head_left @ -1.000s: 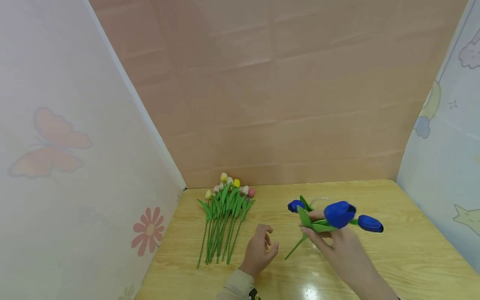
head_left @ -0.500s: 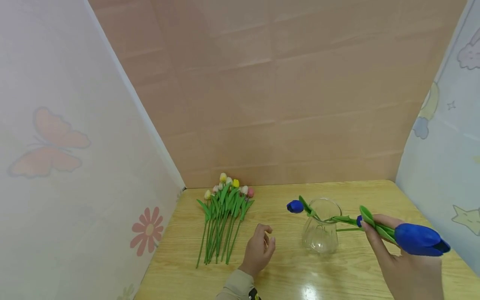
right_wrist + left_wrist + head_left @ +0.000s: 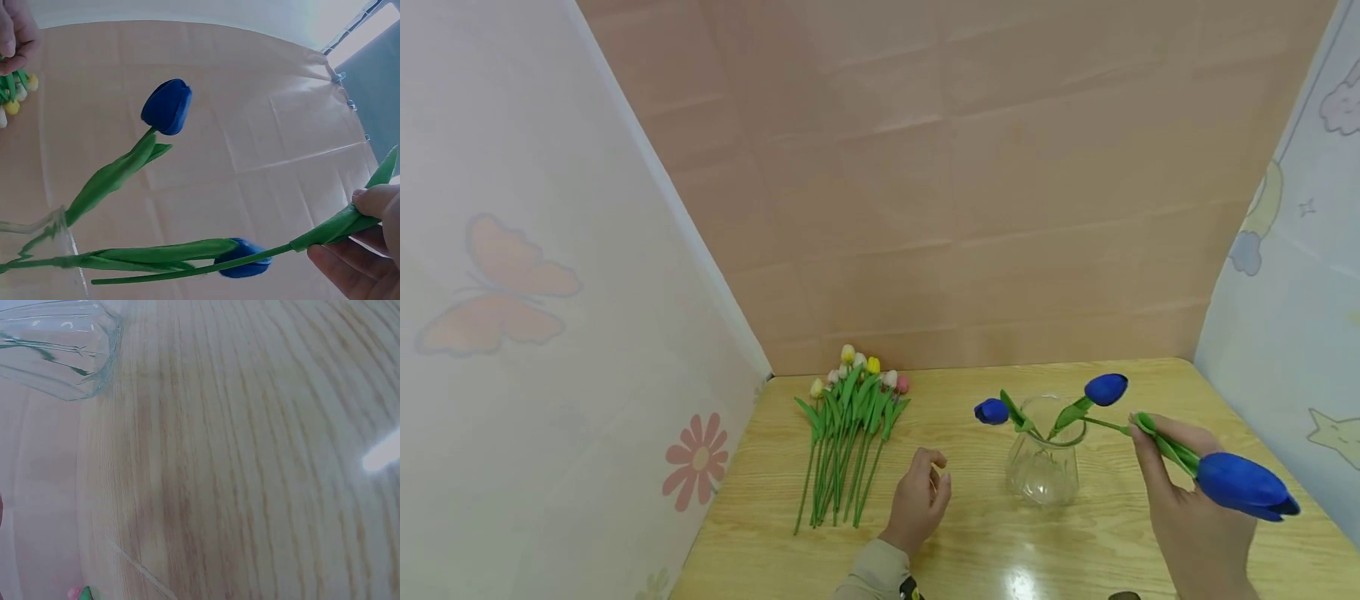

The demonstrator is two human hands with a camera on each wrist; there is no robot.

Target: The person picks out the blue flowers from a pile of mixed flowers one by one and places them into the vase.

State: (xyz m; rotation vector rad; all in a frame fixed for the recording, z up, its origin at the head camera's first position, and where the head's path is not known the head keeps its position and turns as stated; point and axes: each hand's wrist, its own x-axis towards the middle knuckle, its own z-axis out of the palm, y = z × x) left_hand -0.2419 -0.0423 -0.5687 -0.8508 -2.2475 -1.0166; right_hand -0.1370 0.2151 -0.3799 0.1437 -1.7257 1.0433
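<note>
On the right side of the wooden table [image 3: 1120, 533], your right hand [image 3: 1187, 517] pinches a blue tulip [image 3: 1243, 483] by its green stem between thumb and fingers, the bloom pointing right and the stem end reaching toward the glass vase [image 3: 1043, 458]. Two more blue tulips [image 3: 1105, 388] already stand in that vase. Your left hand [image 3: 921, 500] rests on the table with fingers loosely curled, holding nothing, just right of the bunch of tulips [image 3: 846, 433] lying flat.
</note>
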